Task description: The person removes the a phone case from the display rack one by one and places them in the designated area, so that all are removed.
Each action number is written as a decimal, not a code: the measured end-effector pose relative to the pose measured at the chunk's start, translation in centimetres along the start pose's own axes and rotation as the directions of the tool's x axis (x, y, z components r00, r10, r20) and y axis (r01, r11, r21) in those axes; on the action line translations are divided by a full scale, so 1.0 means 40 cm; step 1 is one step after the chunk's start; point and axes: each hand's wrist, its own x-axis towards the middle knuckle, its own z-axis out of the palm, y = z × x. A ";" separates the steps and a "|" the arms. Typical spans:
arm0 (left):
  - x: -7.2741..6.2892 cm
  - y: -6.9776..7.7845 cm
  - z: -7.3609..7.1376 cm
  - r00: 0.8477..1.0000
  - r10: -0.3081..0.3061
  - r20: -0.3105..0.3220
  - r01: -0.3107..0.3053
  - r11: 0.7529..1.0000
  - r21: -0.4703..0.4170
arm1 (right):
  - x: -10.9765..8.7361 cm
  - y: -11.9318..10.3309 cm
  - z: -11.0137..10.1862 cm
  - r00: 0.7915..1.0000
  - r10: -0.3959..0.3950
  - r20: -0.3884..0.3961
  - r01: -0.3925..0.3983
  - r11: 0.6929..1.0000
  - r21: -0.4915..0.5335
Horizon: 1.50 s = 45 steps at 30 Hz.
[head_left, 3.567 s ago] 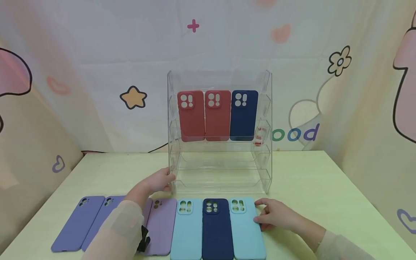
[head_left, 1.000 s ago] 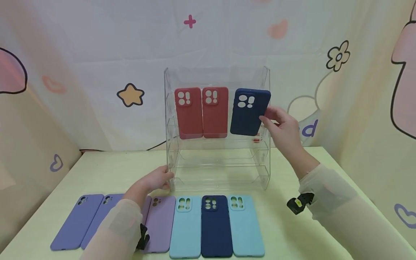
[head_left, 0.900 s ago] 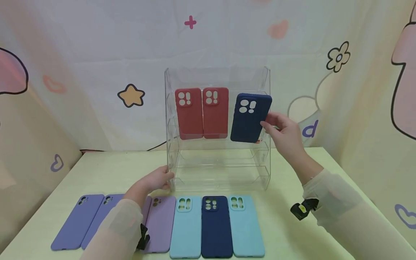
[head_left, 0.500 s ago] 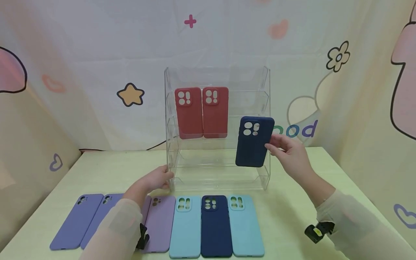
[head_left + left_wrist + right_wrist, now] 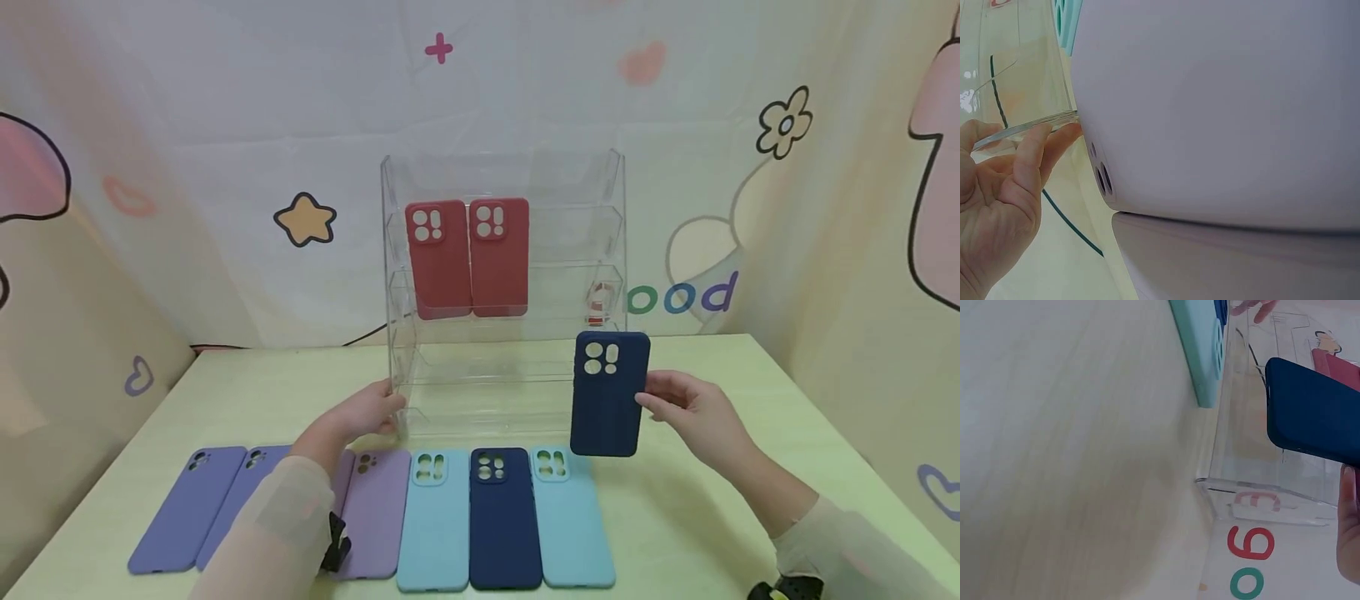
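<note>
A dark blue phone case (image 5: pixel 609 408) hangs upright in the air, its right edge pinched between the thumb and fingers of my right hand (image 5: pixel 693 412). It overlaps the lower right corner of the clear acrylic display rack (image 5: pixel 510 408) in the head view. My left hand (image 5: pixel 367 410) grips the rack's left side panel low down; the left wrist view shows thumb and fingers (image 5: pixel 1029 156) on either side of the clear edge. Two red phone cases, the left one (image 5: pixel 441 267) and the right one (image 5: pixel 500 262), stand side by side on a middle tier.
A row of phone cases lies along the table front: blue-purple (image 5: pixel 187 510), lilac (image 5: pixel 375 517), light blue (image 5: pixel 433 533), dark blue (image 5: pixel 506 529) and another light blue (image 5: pixel 577 533). My left forearm covers part of it. A patterned curtain (image 5: pixel 225 250) hangs behind the table (image 5: pixel 712 467).
My right hand went from the light blue case up to the dark blue case on the rack, took it off, and brought it down and right. The left hand stays on the rack.
</note>
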 end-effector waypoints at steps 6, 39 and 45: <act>0.000 0.004 0.006 1.000 0.019 0.007 -0.019 1.000 -0.015 | -0.025 0.035 -0.016 0.999 0.037 0.035 -0.036 0.999 -0.020; -0.002 -0.003 0.004 1.000 -0.010 -0.014 0.010 0.999 -0.036 | -0.060 0.151 -0.056 0.861 0.248 0.445 -0.311 0.948 0.074; 0.001 -0.005 0.001 1.000 0.004 -0.026 -0.005 1.000 -0.029 | -0.059 0.159 -0.048 0.849 0.272 0.454 -0.333 0.941 0.058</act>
